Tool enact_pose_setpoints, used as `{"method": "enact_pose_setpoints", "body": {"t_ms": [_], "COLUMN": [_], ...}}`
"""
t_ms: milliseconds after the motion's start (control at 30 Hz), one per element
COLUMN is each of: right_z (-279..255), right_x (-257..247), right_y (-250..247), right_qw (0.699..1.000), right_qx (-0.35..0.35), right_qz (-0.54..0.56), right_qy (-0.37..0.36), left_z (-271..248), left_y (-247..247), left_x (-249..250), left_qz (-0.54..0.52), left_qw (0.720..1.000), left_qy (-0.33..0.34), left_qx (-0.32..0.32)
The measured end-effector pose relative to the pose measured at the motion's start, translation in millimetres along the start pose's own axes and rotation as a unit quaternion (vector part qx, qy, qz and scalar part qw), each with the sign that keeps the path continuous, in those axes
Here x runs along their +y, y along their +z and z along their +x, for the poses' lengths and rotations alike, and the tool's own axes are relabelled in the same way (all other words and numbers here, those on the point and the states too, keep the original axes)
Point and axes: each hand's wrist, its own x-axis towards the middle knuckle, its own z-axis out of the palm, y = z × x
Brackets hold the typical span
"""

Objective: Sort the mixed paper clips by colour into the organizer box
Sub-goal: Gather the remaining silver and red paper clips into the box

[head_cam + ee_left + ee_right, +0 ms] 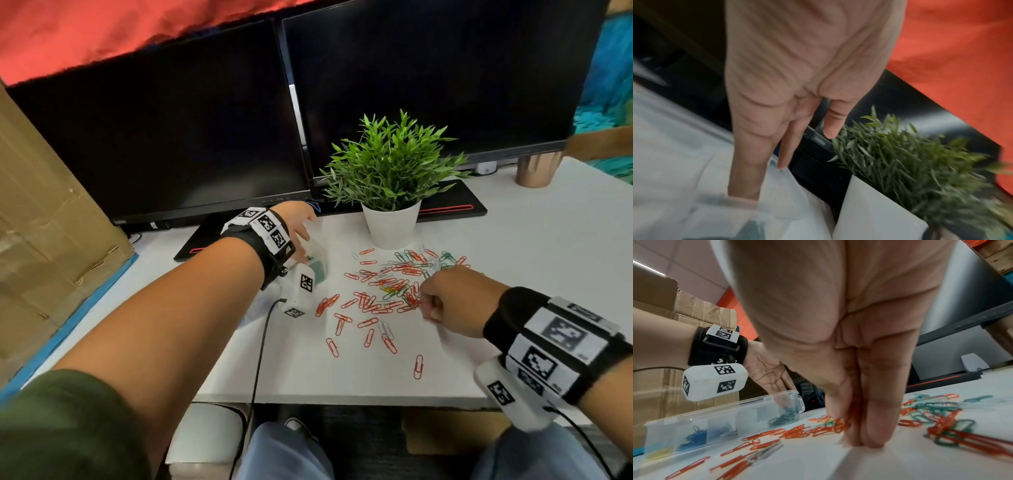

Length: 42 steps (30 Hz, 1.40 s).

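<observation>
A mixed heap of paper clips (pixel 394 284), mostly red with some green and silver, lies on the white desk (pixel 513 274). The clear organizer box (pixel 725 417) stands left of the heap and holds yellow, blue and green clips (pixel 784 417) in separate compartments. My left hand (pixel 299 222) reaches with straight fingers (pixel 785 155) into the far end compartment, above the green clips. At the near side of the heap, my right hand (pixel 435 305) has its fingertips (pixel 869 439) bunched down on the desk. It seems to pinch red clips (pixel 840 425) against the thumb.
A potted plant (pixel 390 171) in a white pot (pixel 390 226) stands just behind the heap. Two dark monitors (pixel 171 137) fill the back. A copper cup (pixel 537 169) is at the back right and a cardboard box (pixel 41 240) at the left. Single red clips (pixel 418 366) lie near the desk's front edge.
</observation>
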Motion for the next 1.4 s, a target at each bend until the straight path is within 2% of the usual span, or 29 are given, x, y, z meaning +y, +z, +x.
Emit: {"method": "enact_pose_setpoints", "body": {"t_ms": [100,167,200,267,333,400,533,633,733,833,933,1000,1067,1133,1200,1400], "right_z": [-0.5,0.6,0.9,1.8,4.8,10.0,28.5,44.0,59.3,77.1,93.2,99.8,104.3,105.7,103.9,90.9], "right_x": [7.5,17.8,23.4,33.2,39.7,42.6,58.3,76.1,89.2,98.0,100.2,98.1,97.2,95.9,93.1,85.8], "right_y": [-0.3,-4.5,-7.0,-10.6,-11.4,-12.0,-27.1,-44.7,-55.5,-54.0,-45.0,-40.8,-37.5,-35.5,-34.6,-27.6], "right_qw": [0.999,0.994,0.988,0.977,0.977,0.983,0.989,0.990,0.995,0.997,0.997,0.997,0.997,0.997,0.998,0.999], "right_qx": [0.012,0.010,0.008,0.007,0.001,0.002,0.057,0.068,0.055,0.051,0.017,0.002,0.004,0.011,0.014,0.008], "right_qz": [0.044,0.107,0.150,0.204,0.205,0.175,0.107,0.073,0.008,-0.029,-0.054,-0.067,-0.070,-0.060,-0.044,-0.031], "right_qy": [0.007,0.029,0.044,0.062,0.061,0.057,0.081,0.103,0.084,0.054,0.045,0.042,0.041,0.043,0.040,0.043], "left_z": [-13.5,-14.7,-16.7,-21.9,-25.6,-24.5,-11.5,1.5,12.5,23.9,30.0,31.8,34.5,37.3,38.6,37.5], "left_y": [12.5,21.0,25.7,38.6,57.3,76.8,105.5,117.9,127.3,136.8,145.8,150.4,152.3,150.2,146.2,131.7], "left_x": [4.4,8.1,8.6,9.2,7.7,3.0,-3.9,-2.7,4.0,11.0,15.8,16.0,15.2,14.0,12.2,-3.1], "left_qz": [0.032,0.043,0.029,0.009,0.036,0.074,0.181,0.281,0.376,0.480,0.576,0.629,0.659,0.663,0.653,0.599], "left_qw": [0.995,0.982,0.979,0.982,0.984,0.980,0.952,0.910,0.861,0.800,0.730,0.683,0.648,0.641,0.650,0.706], "left_qy": [0.070,0.138,0.155,0.162,0.165,0.182,0.248,0.304,0.342,0.360,0.367,0.372,0.383,0.386,0.389,0.378], "left_qx": [0.063,0.121,0.126,0.094,0.051,0.031,0.007,0.014,0.028,0.019,0.002,-0.003,-0.007,-0.007,-0.009,-0.007]}}
